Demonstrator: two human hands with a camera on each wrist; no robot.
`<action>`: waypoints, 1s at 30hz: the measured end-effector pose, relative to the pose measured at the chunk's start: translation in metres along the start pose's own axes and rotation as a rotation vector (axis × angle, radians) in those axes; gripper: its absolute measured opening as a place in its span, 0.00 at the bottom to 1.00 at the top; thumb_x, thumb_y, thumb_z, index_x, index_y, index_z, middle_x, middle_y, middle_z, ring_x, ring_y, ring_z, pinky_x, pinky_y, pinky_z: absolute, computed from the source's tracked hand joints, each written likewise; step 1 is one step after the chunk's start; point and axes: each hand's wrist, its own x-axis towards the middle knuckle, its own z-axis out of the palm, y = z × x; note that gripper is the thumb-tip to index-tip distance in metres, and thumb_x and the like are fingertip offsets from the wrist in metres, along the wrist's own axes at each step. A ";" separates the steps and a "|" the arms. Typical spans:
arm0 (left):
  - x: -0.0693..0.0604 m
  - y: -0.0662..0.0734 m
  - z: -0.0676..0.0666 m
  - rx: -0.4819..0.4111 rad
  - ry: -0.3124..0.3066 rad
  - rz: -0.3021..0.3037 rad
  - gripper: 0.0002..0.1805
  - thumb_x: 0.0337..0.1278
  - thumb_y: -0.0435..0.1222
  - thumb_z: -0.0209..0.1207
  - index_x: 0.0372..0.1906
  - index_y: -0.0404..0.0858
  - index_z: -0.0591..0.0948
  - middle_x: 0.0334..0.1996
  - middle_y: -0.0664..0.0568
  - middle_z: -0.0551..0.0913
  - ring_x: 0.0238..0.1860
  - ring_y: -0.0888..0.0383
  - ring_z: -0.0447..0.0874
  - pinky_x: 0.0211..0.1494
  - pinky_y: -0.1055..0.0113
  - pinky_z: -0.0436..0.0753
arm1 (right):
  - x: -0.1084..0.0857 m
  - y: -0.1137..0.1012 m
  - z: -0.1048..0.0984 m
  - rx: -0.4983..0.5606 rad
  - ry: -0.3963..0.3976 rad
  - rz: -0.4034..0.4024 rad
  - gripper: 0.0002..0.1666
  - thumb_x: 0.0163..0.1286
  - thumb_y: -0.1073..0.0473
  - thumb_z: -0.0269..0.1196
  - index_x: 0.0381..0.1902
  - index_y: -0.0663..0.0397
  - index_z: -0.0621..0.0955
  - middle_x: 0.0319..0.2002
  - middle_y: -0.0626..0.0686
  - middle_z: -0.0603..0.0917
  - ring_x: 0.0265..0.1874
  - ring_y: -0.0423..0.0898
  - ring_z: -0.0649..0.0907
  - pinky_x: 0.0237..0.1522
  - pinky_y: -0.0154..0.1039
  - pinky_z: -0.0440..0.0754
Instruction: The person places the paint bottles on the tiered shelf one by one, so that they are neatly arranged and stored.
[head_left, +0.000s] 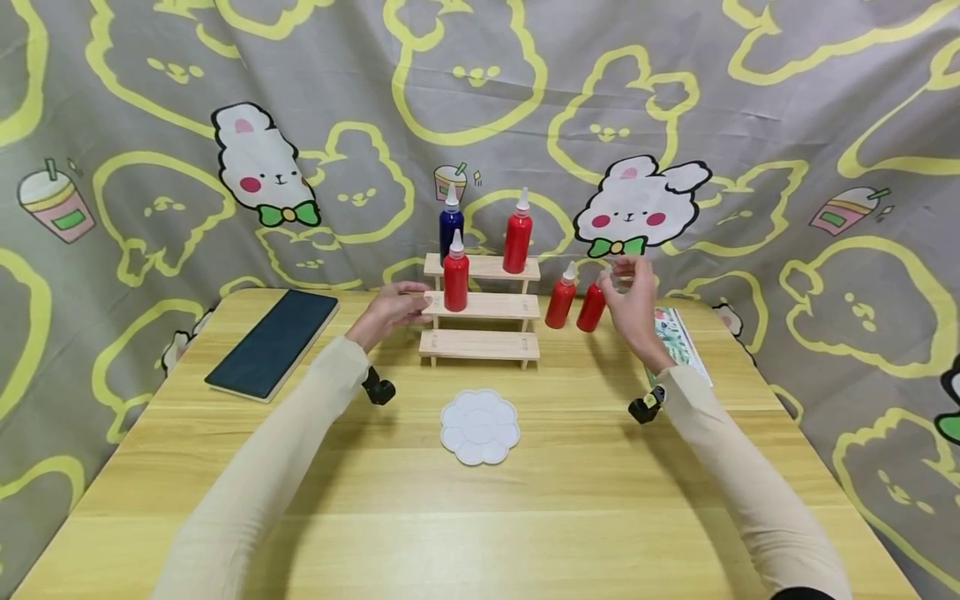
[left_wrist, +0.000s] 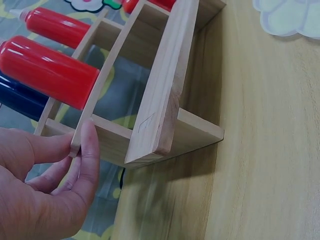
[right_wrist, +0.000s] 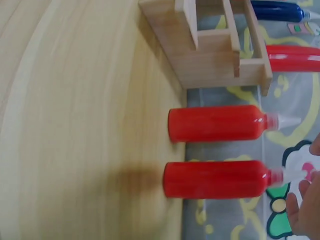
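My left hand (head_left: 393, 310) pinches the left end of the middle shelf of a three-step wooden display rack (head_left: 480, 343), thumb above and fingers beneath in the left wrist view. A red squeeze bottle (head_left: 456, 282) stands on that middle shelf. On the top shelf are a dark blue squeeze bottle (head_left: 451, 229) and another red bottle (head_left: 517, 242). Two red bottles stand on the table right of the rack, an inner one (right_wrist: 215, 123) and an outer one (right_wrist: 215, 180). By the outer bottle's white nozzle is my right hand (head_left: 633, 304), its fingers loosely bent, partly cut off in its wrist view.
A white flower-shaped palette (head_left: 480, 427) lies on the wooden table in front of the rack. To the left is a dark-covered book (head_left: 273, 343). A colourful printed booklet (head_left: 678, 342) lies under the right forearm. A patterned grey curtain (head_left: 480, 108) hangs behind the table.
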 end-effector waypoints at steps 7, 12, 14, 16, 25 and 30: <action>-0.001 0.000 -0.001 0.008 -0.006 -0.004 0.27 0.77 0.30 0.58 0.75 0.31 0.69 0.50 0.44 0.78 0.33 0.60 0.87 0.74 0.49 0.79 | 0.000 0.014 -0.002 -0.041 -0.019 0.085 0.27 0.73 0.62 0.66 0.64 0.68 0.71 0.59 0.65 0.74 0.58 0.58 0.77 0.62 0.47 0.82; -0.001 0.000 -0.001 0.013 -0.008 -0.004 0.27 0.76 0.30 0.58 0.74 0.31 0.70 0.52 0.43 0.77 0.33 0.60 0.87 0.73 0.51 0.81 | -0.001 0.024 0.001 -0.043 -0.106 0.175 0.41 0.69 0.62 0.72 0.72 0.67 0.64 0.66 0.69 0.68 0.64 0.61 0.73 0.70 0.56 0.76; -0.002 0.000 -0.001 0.013 -0.011 -0.001 0.27 0.76 0.30 0.58 0.74 0.31 0.69 0.53 0.44 0.77 0.33 0.60 0.87 0.72 0.52 0.82 | -0.002 0.027 0.003 -0.038 -0.136 0.213 0.45 0.68 0.62 0.73 0.75 0.65 0.62 0.68 0.70 0.66 0.66 0.62 0.72 0.73 0.57 0.73; -0.002 0.000 -0.001 0.004 -0.012 0.001 0.27 0.76 0.30 0.59 0.74 0.31 0.70 0.52 0.44 0.77 0.34 0.60 0.87 0.72 0.52 0.82 | -0.003 0.031 0.005 -0.020 -0.158 0.248 0.47 0.68 0.63 0.73 0.77 0.64 0.60 0.69 0.69 0.66 0.67 0.62 0.72 0.74 0.56 0.72; -0.003 -0.002 -0.001 0.010 -0.008 0.010 0.26 0.76 0.30 0.59 0.74 0.32 0.71 0.51 0.46 0.77 0.35 0.60 0.87 0.65 0.59 0.87 | -0.009 0.043 0.010 0.097 -0.120 0.351 0.38 0.71 0.62 0.70 0.72 0.65 0.66 0.65 0.66 0.75 0.62 0.56 0.77 0.65 0.39 0.79; -0.002 -0.001 -0.001 0.010 -0.005 0.004 0.27 0.76 0.30 0.59 0.74 0.33 0.70 0.52 0.45 0.77 0.36 0.60 0.87 0.64 0.61 0.88 | -0.012 0.044 0.012 0.105 -0.059 0.338 0.33 0.69 0.61 0.73 0.65 0.67 0.72 0.59 0.63 0.79 0.53 0.47 0.80 0.57 0.30 0.80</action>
